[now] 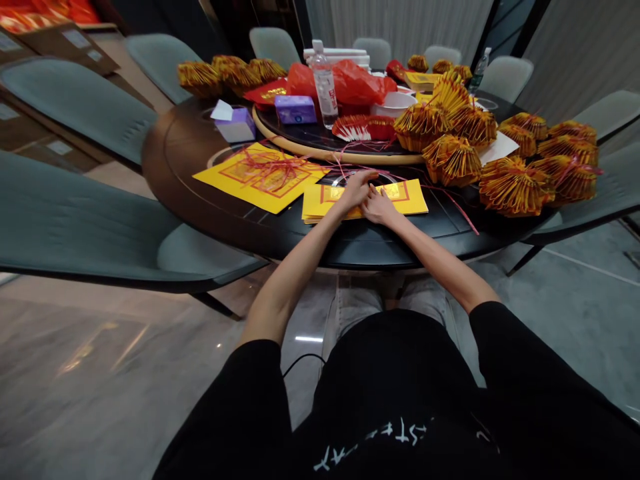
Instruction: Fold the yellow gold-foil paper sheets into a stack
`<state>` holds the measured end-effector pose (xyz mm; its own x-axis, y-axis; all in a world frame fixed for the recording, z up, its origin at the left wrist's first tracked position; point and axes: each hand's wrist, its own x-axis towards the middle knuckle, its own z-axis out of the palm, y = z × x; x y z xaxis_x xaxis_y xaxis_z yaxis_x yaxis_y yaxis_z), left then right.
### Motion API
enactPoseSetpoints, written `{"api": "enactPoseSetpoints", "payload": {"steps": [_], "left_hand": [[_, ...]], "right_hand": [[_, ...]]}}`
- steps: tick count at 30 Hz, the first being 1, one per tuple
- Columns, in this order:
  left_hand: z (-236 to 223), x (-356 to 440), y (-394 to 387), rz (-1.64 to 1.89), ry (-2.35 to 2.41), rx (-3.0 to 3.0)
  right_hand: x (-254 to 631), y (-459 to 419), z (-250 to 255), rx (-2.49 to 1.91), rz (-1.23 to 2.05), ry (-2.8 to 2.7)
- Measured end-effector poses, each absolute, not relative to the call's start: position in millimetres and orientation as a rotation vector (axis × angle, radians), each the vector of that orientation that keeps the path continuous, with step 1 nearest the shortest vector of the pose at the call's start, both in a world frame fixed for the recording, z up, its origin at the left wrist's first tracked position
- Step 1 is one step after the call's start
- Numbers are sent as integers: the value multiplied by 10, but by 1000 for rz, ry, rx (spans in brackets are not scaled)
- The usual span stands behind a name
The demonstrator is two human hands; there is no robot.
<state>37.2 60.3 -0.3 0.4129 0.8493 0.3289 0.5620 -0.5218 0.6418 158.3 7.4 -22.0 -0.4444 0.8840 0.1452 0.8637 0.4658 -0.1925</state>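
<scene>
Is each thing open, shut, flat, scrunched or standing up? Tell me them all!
Front yellow papers: stacked, under both hands
Left yellow sheets: spread flat, strings on top
Pink strings: loose, tangled
Gold paper bundles: pleated, fanned out
Near bottle: standing, capped
Far bottle: standing, capped
Left tissue box: open, tissue poking out
Red bag: crumpled
White bowl: upright, contents unclear

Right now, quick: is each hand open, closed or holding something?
Left hand: open, laid on the folded yellow paper.
Right hand: open, laid on the same paper, beside the left.
</scene>
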Motion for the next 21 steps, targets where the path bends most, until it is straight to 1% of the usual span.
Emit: {"api": "enactPoseSetpoints", "payload": {"steps": [3, 5, 9, 13, 16, 21], "left_hand": [[-92, 478, 670, 956, 1186, 1968], [-132, 439, 693, 968, 1160, 1911], [-190, 318, 710, 959, 1117, 1976], [-227, 328, 715, 951, 1168, 2106], [-236, 379, 670, 861, 1155, 2289], [-204, 452, 512, 590, 1238, 2544]], "right_hand": [[1571, 77, -219, -1523, 168, -2463], [1557, 82, -225, -1530, 214, -2442], [1580, 130, -246, -1490, 291, -2394], [1732, 252, -263, -1502, 414, -2119], [1866, 356, -294, -1522, 449, -1949], [1955, 505, -388, -1600, 321, -1874]]}}
